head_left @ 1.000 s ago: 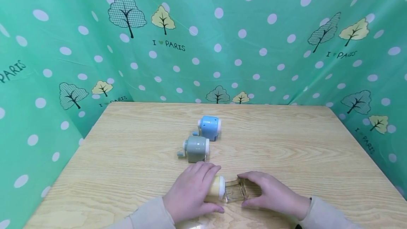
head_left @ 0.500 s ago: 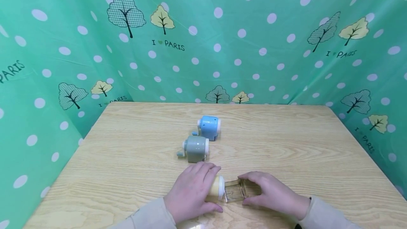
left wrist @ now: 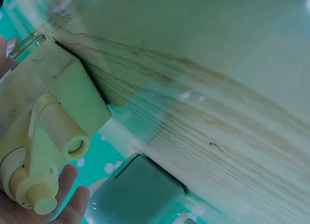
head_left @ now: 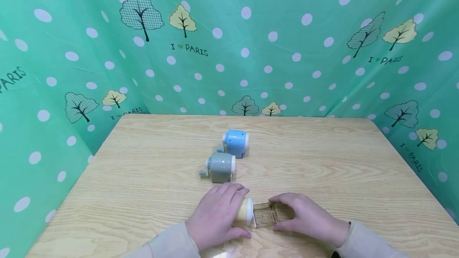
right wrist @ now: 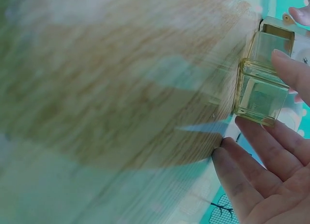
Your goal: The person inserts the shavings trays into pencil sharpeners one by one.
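My left hand (head_left: 215, 218) grips a yellow hand-crank pencil sharpener (head_left: 244, 211) from above, thumb on the near side, its white front facing right. The crank handle (left wrist: 63, 129) shows in the left wrist view. From the right, my right hand (head_left: 308, 219) pinches the clear amber shavings drawer (head_left: 264, 215) between thumb and fingers at its outer end. The drawer stands well out of the sharpener's front, low over the wooden table. Much of the sharpener's body is hidden under my left hand in the head view.
A grey crank sharpener (head_left: 221, 167) stands just beyond my left hand, with a blue one (head_left: 236, 143) behind it. Both cranks point left. The wooden table (head_left: 322, 154) ends at a green dotted cloth (head_left: 305, 51) at the back and sides.
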{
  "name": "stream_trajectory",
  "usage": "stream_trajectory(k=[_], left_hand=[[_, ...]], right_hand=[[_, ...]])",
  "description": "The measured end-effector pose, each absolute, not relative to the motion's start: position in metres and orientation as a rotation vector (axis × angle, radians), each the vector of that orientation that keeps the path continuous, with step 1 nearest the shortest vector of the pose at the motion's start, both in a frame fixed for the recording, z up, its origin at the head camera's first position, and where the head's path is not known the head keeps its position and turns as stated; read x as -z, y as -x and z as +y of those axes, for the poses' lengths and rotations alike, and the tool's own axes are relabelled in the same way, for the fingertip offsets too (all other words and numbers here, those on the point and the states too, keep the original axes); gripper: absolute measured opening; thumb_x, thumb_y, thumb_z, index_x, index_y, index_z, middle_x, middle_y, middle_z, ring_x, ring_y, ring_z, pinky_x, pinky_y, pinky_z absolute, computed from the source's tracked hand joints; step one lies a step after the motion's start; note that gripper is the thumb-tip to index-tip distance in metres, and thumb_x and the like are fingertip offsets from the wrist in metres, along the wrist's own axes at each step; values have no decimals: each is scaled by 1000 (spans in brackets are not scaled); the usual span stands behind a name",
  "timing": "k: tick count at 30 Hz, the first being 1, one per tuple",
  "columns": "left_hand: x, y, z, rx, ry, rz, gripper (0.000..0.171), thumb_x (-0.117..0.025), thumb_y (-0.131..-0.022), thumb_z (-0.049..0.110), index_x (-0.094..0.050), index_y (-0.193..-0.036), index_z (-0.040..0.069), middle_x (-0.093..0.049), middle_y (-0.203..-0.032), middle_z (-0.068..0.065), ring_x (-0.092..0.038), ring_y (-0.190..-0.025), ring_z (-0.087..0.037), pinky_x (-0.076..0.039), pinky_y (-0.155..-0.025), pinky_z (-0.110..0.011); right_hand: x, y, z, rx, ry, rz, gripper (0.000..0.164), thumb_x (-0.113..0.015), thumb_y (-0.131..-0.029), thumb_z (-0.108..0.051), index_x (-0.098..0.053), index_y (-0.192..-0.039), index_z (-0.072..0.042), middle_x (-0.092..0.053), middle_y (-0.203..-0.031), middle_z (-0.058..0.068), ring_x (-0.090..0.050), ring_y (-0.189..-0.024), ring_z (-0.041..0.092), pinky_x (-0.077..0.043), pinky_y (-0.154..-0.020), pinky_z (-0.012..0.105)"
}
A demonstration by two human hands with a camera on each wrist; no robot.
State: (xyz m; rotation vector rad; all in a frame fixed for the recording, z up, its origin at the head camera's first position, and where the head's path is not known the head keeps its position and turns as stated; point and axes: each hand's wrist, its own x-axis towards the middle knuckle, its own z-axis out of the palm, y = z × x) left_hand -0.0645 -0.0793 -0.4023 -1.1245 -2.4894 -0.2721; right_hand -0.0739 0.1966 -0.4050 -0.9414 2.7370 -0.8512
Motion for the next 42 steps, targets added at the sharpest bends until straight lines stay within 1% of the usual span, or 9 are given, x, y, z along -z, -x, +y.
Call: stream_trajectory(k=[5, 8, 11, 13, 17, 20, 26, 33, 42], left_hand=[[402, 64, -78, 259, 1127, -2521, 95, -67, -69, 72, -59, -132, 2, -64, -123, -8, -61, -114, -23, -51, -98, -39], [403, 63, -78, 262, 1124, -2542, 92, -70, -70, 69, -59, -132, 2, -64, -123, -8, -63, -110, -23, -54, -94, -37], [405, 63, -77, 282, 1120, -2534, 87, -74, -69, 64, -60, -129, 4, -65, -118, -6, -64, -100, -20, -57, -86, -34], [408, 64, -76, 300, 1115, -2506, 83, -77, -67, 61, -62, -125, 5, -66, -112, -4, -65, -92, -17, -58, -77, -31], [410, 65, -74, 321, 1105, -2451, 74, -84, -62, 55, -64, -117, 8, -65, -99, 0, -62, -79, -14, -57, -63, -27], [411, 66, -74, 332, 1096, -2440, 71, -86, -61, 52, -63, -113, 9, -63, -93, 1, -60, -75, -13, -55, -58, -26], [412, 66, -73, 344, 1087, -2455, 67, -85, -62, 52, -64, -110, 10, -63, -90, 2, -60, -74, -13, -55, -57, -26], [413, 67, -72, 336, 1086, -2448, 66, -84, -62, 53, -63, -109, 11, -62, -88, 2, -60, -73, -12, -55, -56, -26], [413, 67, -72, 346, 1071, -2442, 66, -84, -61, 54, -63, -107, 11, -61, -86, 3, -60, -72, -12, -54, -54, -26]], right_hand=[[403, 74, 196, 847, 928, 2726, 66, -71, -79, -54, -70, -123, -4, -73, -120, 5, -67, -111, 30, -53, -94, 53], [402, 74, 195, 842, 922, 2724, 66, -71, -79, -54, -70, -122, -4, -73, -120, 5, -67, -111, 30, -53, -94, 53], [402, 74, 195, 843, 912, 2720, 66, -71, -80, -54, -70, -122, -4, -73, -120, 5, -67, -112, 30, -53, -95, 53], [402, 74, 195, 848, 910, 2716, 66, -71, -80, -54, -70, -122, -4, -73, -120, 5, -67, -112, 30, -53, -95, 53], [403, 74, 195, 855, 915, 2713, 65, -70, -80, -54, -70, -122, -4, -73, -119, 4, -67, -112, 29, -53, -94, 52], [403, 73, 194, 848, 913, 2722, 64, -72, -80, -52, -70, -122, -4, -73, -118, 3, -67, -111, 27, -54, -94, 50], [403, 73, 192, 830, 924, 2750, 60, -75, -79, -47, -71, -120, -4, -74, -116, 3, -68, -109, 24, -55, -93, 48], [403, 75, 190, 806, 956, 2765, 64, -72, -79, -54, -71, -119, -5, -74, -115, 4, -69, -106, 25, -56, -91, 48], [405, 74, 186, 809, 1002, 2775, 63, -73, -78, -54, -71, -119, -5, -75, -114, 4, -69, -105, 23, -57, -90, 46]])
